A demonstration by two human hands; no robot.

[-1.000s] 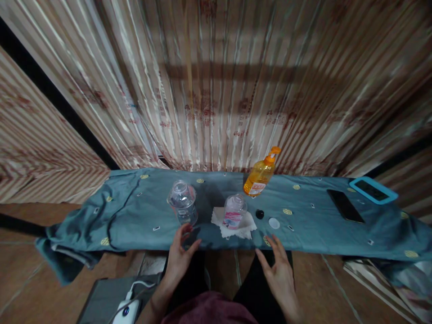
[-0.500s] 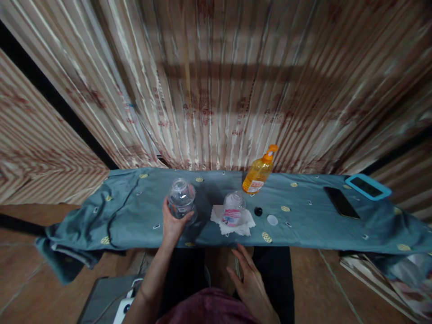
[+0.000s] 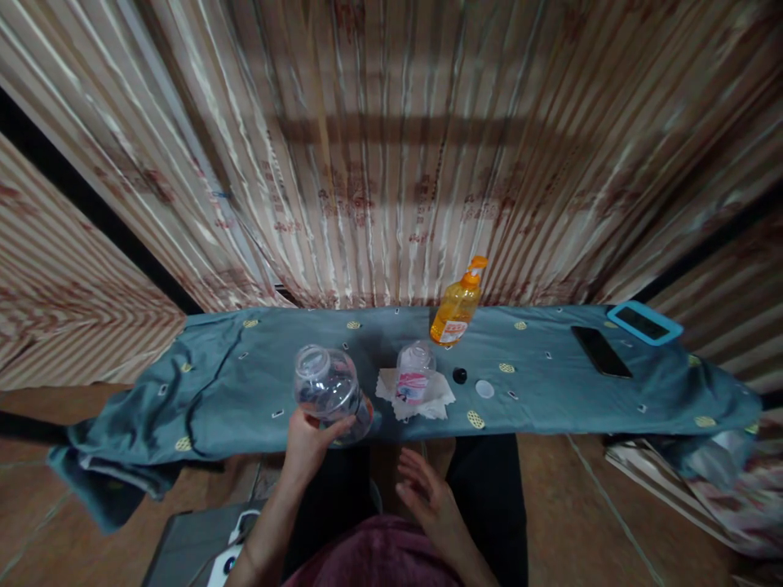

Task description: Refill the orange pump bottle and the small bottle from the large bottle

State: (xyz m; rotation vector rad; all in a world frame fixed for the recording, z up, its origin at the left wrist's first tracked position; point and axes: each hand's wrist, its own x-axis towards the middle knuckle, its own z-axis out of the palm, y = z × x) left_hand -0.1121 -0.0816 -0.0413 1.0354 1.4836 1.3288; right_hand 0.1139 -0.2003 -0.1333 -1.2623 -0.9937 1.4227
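My left hand (image 3: 309, 447) is closed around the lower side of a large clear plastic bottle (image 3: 330, 383), which tilts to the left near the front edge of the table. The bottle's open-looking neck points up and left, and part of an orange-marked label shows low on its right side. My right hand (image 3: 426, 491) is over my lap just short of the table edge, fingers apart and holding nothing. A smaller clear bottle (image 3: 416, 377) with a pink label stands on a white paper napkin (image 3: 439, 405) in the middle of the table.
Right of the napkin lie a black cap (image 3: 459, 375) and a white disc (image 3: 484, 389). An orange pump bottle (image 3: 456, 314) stands behind them. Further right are a phone (image 3: 600, 351) and a blue-framed device (image 3: 645, 323). A teal cloth (image 3: 245, 391) covers the table; a curtain hangs behind.
The large bottle has been tipped and brought nearer to me by my left hand. My right hand has drawn back slightly from the table edge. The view has shifted a little.
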